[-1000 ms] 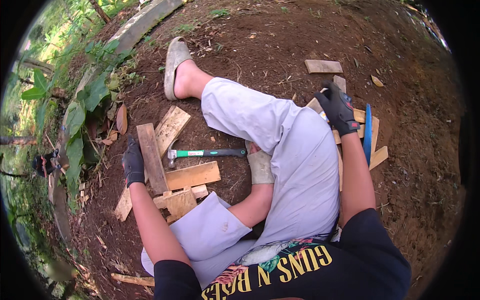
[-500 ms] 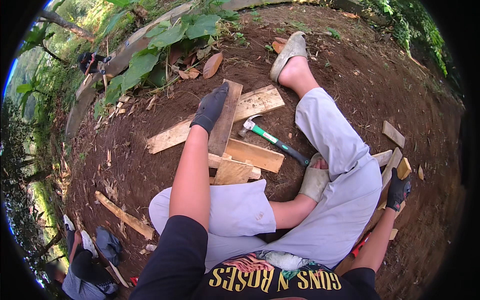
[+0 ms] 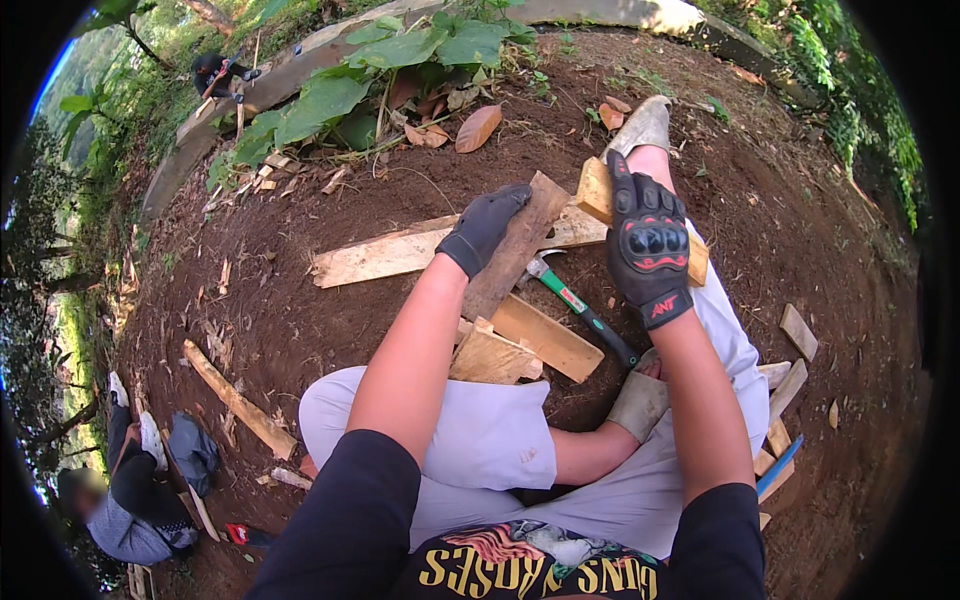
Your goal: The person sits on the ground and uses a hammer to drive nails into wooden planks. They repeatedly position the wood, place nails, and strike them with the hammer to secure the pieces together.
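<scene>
Two gloved hands each have some wood. The left hand (image 3: 487, 230) is closed on the left edge of a brown board (image 3: 515, 252), with its thumb out of sight. A firm, steady hold seems best, so the board does not slip toward the short boards (image 3: 547, 337) just below that hand. Between the hands, a bit lower, lies a hammer (image 3: 588, 312). The right hand (image 3: 648, 235) is wrapped around a small light wood piece (image 3: 594, 191) that sticks out on both sides; a tight grip with fingers away from the ends looks safest. As for writing, big yellow letters cross the dark shirt (image 3: 540, 570) below both hands, the hammer has a small label (image 3: 573, 299) too tiny to read, and red letters mark the right glove's cuff (image 3: 664, 307).
</scene>
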`<state>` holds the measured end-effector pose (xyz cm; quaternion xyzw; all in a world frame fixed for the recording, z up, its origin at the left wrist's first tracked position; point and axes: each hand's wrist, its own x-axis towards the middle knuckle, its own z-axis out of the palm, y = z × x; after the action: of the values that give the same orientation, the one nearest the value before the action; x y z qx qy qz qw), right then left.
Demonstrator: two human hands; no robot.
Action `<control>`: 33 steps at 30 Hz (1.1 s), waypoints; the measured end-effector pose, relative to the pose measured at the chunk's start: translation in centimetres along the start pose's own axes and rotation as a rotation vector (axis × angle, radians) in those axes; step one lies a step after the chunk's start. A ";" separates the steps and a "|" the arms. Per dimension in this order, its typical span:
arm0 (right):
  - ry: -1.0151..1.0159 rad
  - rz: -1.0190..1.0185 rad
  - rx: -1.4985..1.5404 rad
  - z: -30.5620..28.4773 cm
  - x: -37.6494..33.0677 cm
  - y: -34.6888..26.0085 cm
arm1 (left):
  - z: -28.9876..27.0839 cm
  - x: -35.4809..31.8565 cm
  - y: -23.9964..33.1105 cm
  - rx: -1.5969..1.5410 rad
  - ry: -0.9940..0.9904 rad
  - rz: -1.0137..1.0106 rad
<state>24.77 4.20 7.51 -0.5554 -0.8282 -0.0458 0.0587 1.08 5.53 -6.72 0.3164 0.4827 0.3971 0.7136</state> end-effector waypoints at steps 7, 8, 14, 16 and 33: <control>-0.094 0.053 -0.205 7.6 1.2 -5.7 | 1.2 -1.1 1.6 0.047 -0.153 0.093; -0.121 0.032 -0.156 7.2 1.2 -5.4 | 1.0 -1.1 1.6 0.088 -0.158 0.092; -0.452 0.108 0.016 1.5 -1.0 2.7 | 0.6 -0.9 1.7 0.019 -0.120 0.033; -0.391 0.068 0.000 0.7 -3.4 6.3 | 0.7 -1.0 2.0 -0.052 -0.100 0.004; 0.022 -0.156 0.095 1.9 -7.1 6.1 | -0.1 -1.3 3.0 -0.549 -0.170 -0.215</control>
<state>32.97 0.25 4.67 -0.4852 -0.8695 -0.0171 0.0905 -0.08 5.84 -3.70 0.0907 0.3267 0.4071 0.8482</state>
